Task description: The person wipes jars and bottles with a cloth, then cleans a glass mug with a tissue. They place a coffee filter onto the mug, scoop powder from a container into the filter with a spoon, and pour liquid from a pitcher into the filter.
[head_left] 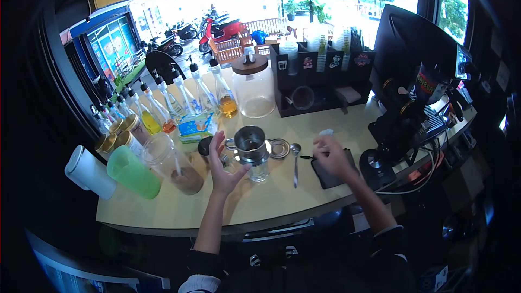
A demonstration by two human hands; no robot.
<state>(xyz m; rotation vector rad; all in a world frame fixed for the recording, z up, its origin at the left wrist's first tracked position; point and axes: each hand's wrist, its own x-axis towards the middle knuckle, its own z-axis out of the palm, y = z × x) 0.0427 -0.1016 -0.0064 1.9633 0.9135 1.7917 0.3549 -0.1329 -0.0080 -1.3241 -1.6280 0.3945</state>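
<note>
The left hand spreads open, empty, just beside the metal coffee filter. The right hand pinches a white scrap over a black mat; bare worktop lies nearer than both.

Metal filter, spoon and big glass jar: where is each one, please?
metal filter (252, 154), head view, on its steel side wall.
spoon (296, 169), head view, on its handle.
glass jar (255, 97), head view, on its clear body.
</note>
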